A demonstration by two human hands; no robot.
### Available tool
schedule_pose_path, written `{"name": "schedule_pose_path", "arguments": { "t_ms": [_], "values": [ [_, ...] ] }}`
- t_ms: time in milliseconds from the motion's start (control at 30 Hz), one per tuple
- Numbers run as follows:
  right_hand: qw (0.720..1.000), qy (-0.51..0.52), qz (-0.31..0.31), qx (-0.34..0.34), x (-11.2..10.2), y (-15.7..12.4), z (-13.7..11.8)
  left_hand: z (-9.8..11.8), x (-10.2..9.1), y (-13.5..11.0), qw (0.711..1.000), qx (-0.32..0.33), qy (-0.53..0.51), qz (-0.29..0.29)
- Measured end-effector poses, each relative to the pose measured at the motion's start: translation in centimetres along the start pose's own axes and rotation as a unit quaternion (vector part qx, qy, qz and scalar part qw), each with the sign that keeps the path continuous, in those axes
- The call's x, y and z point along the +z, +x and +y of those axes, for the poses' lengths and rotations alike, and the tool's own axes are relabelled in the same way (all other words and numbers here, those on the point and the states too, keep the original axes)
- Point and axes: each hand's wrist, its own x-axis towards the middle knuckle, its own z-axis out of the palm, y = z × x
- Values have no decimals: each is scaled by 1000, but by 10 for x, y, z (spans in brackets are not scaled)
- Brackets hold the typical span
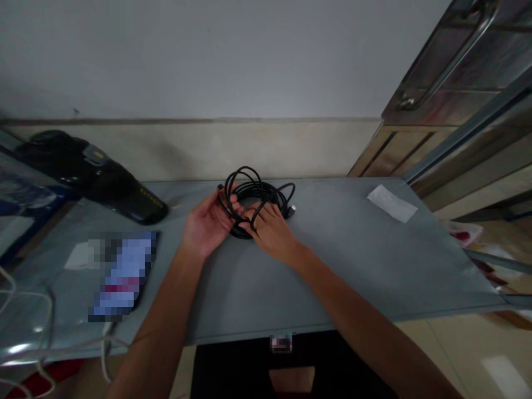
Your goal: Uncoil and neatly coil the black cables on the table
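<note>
A black cable [266, 192] lies in a loose coil on the grey tabletop, close to the wall. My left hand [211, 223] is at the coil's left side, palm turned up, with curled fingers around some of its loops. Over the front of the coil, my right hand [272, 231] has its fingers bent and pinches a strand near the left fingertips. One connector [292, 210] with a metal tip sticks out to the right of the coil. A dark cable end [220, 188] shows above my left thumb.
A black handheld vacuum [95, 174] lies at the back left. In front of it is a phone-like device with a pixelated screen [124, 277]. White cords [50, 316] run along the left edge. A white paper slip [391, 203] lies right; a metal-handled cabinet [453, 66] stands beyond.
</note>
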Motion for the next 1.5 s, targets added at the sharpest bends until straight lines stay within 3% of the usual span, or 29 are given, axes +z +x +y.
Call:
{"name": "schedule_pose_path", "arguments": {
  "t_ms": [333, 567, 667, 833, 1033, 1167, 1367, 1500],
  "values": [
    [1000, -7, 7, -30, -5, 3, -5, -1, 8, -10, 997, 21, -75, -22],
    [993, -21, 6, -112, -4, 4, 1, 0, 10, -15, 1000, -9, 5, -16],
    [994, -23, -14, -104, -6, 3, 0, -4, 8, -14, 998, 1, 49, -36],
    [995, -40, -64, -66, -13, 0, -7, -14, 1, -8, 989, 51, 128, -61],
    [991, -71, -109, -28, -11, 0, -8, -23, 2, -6, 971, 97, 220, -9],
    [992, -56, -97, -52, -9, 0, -4, -28, 2, -1, 957, 146, 249, 3],
    [994, -84, -22, -69, -16, 3, 2, -35, -13, 13, 939, 228, 255, 44],
    [995, -76, -30, -55, -17, 4, 4, -40, -23, 17, 889, 294, 345, 63]
  ]
}}
